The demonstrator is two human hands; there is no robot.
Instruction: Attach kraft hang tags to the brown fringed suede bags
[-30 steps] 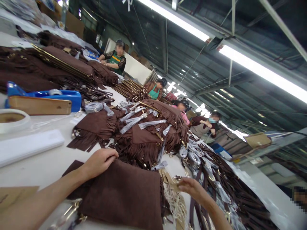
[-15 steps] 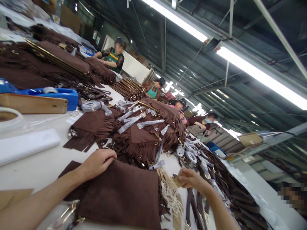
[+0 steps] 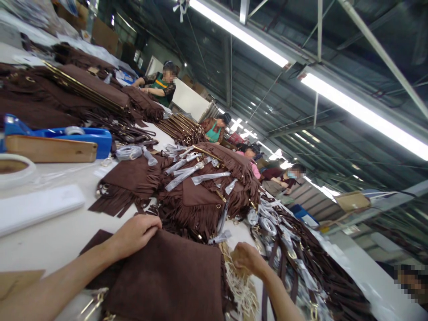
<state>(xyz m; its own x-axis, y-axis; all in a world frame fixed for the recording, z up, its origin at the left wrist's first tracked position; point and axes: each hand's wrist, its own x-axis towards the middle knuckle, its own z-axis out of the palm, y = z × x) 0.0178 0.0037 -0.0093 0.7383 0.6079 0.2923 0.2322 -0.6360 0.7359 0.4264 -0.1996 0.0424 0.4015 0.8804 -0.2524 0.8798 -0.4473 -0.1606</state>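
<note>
A dark brown suede bag lies in front of me, with fringe along its right side. My left hand is closed on the bag's far edge, thumb against the fingers. Beside the bag's right edge is my right hand, its fingers curled inward and partly hidden. Whatever they hold cannot be made out. Just below that hand hangs a bundle of pale cream threads. At the bag's lower left, gold-coloured metal hardware shows beside my left forearm.
Fringed brown bags with plastic-wrapped parts are heaped ahead. Brown straps lie at right. On the left are a blue tape dispenser, a gold phone, a tape roll and a white box. Several people work farther back.
My right hand has moved left and slightly down, toward the cream threads. The small shiny and tan piece seen at its fingers is now hidden. My left hand keeps its grip.
</note>
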